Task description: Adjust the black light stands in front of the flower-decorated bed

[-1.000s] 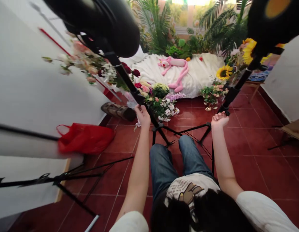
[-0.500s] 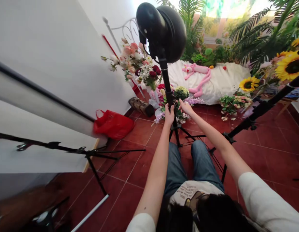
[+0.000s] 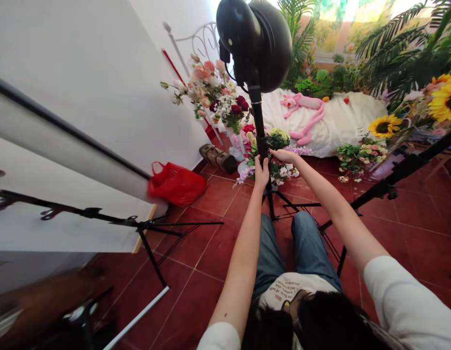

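A black studio light (image 3: 272, 48) sits on top of a black light stand (image 3: 259, 119) directly in front of me. My left hand (image 3: 262, 172) is closed around the stand's pole, thumb up along it. At about the same height, my right hand (image 3: 284, 155) reaches in from the right, its fingers pinched at the side of the pole where the stand's tightening knob sits. The fingers mostly cover that knob. Below my hands the stand's legs spread over the red tiled floor.
A second black stand (image 3: 386, 180) leans across the right, and another stand (image 3: 112, 218) with spread legs is at left. A red bag (image 3: 179, 184) lies by the wall. Flowers (image 3: 232, 104), sunflowers (image 3: 384, 126) and a pink plush toy (image 3: 309, 103) on white cloth (image 3: 342, 131) are beyond.
My right fingers have moved in closer against the pole, the hand turning flatter. My left hand keeps its hold. The whole view has shifted slightly, so things appear farther right.
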Demonstrator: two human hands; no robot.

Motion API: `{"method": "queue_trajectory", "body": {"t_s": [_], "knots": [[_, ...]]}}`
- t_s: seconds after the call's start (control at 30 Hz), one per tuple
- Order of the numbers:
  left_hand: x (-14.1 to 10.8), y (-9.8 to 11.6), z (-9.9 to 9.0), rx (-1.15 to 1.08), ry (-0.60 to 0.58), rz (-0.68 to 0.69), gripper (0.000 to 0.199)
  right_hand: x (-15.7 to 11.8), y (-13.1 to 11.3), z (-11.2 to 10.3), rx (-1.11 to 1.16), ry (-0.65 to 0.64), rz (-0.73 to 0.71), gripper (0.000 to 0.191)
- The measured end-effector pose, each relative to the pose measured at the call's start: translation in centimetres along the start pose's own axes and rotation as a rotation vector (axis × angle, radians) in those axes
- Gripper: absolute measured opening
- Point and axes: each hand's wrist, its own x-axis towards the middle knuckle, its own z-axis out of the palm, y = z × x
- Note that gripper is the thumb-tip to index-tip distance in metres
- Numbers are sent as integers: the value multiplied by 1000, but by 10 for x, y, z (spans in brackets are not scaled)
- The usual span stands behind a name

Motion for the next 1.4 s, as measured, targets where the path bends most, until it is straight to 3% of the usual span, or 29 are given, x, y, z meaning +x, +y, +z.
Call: {"method": "queue_trajectory", "body": {"t_s": [0.13, 0.33, 0.57, 0.73, 0.9, 1.0, 1.13, 1.27, 1.4], "knots": [[0, -3, 1, -16, 3, -22, 58, -7, 15, 6, 204, 1, -7, 33], [-1, -1, 1, -44, 5, 8, 61, -14, 39, 19, 716, -14, -76, 8], [0, -2, 1, -53, 0, -32, 61, -9, 42, 41, 1044, -22, -38, 29], [-1, 2, 1, -68, -4, -27, 58, -12, 26, 40, 766, 198, -130, 55], [-1, 5, 1, -39, 2, -52, 52, -21, 13, 23, 227, 347, -306, 49], [-1, 5, 1, -31, 0, -47, 51, -31, 6, 18, 181, 355, -461, 31], [-2, 3, 1, -55, -11, -16, 54, -48, -3, 20, 95, 351, -553, 35], [-1, 2, 2, -78, -13, -51, 56, -57, -13, 34, 31, 423, -542, 47], [0, 4, 3, -78, -13, -75, 56, -59, -29, 51, 89, 553, -507, 47]]}}
